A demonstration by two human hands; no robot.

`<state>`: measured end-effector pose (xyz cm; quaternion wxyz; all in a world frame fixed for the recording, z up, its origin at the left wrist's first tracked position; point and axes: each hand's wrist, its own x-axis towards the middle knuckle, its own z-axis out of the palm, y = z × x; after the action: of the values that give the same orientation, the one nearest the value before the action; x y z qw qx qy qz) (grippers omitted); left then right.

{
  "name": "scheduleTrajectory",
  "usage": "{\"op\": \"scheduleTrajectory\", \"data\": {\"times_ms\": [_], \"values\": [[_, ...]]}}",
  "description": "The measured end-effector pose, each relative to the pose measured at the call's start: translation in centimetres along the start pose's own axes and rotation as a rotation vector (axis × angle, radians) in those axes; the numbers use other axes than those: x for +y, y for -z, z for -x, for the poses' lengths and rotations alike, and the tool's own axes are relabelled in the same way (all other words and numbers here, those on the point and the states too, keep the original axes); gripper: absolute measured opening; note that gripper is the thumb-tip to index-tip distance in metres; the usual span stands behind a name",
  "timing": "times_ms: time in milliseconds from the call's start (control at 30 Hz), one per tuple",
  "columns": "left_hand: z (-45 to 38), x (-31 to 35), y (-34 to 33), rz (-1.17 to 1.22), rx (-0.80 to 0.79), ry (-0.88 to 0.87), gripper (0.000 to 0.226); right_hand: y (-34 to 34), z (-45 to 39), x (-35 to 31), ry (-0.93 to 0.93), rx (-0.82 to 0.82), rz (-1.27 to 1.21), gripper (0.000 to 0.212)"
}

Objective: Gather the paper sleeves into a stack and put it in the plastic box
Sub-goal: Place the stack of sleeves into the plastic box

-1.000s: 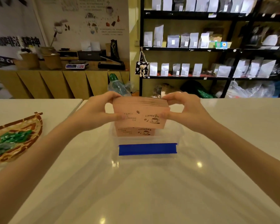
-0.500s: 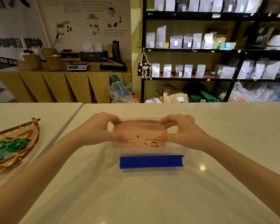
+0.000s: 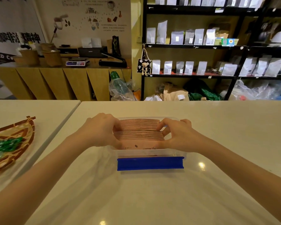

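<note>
My left hand (image 3: 102, 129) and right hand (image 3: 177, 135) pinch the sleeve stack (image 3: 139, 133) inside the plastic box (image 3: 150, 152) — letting go unevenly could fan it.

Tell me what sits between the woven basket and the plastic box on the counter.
In the head view, only the left forearm crosses above bare white counter between the woven basket and the plastic box.

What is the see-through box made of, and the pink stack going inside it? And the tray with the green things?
The box looks like clear plastic: you can see the stack through its wall, and its clip is shiny blue. The pink stack looks like matte thin card, showing many fine layered edges. The tray looks like woven bamboo or wicker, though it is blurred.
</note>
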<state>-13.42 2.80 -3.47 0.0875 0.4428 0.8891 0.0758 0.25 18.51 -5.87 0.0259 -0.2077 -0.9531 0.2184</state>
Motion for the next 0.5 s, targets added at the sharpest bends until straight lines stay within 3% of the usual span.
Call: {"op": "scheduleTrajectory", "data": {"times_ms": [200, 500], "values": [[0.32, 0.57, -0.10, -0.081, 0.012, 0.029, 0.055, -0.05, -0.09, -0.16, -0.034, -0.014, -0.005, 0.053], [0.59, 0.44, 0.05, -0.085, 0.019, 0.011, 0.051, -0.30, 0.15, -0.75, -0.081, 0.007, -0.014, 0.047]]}}
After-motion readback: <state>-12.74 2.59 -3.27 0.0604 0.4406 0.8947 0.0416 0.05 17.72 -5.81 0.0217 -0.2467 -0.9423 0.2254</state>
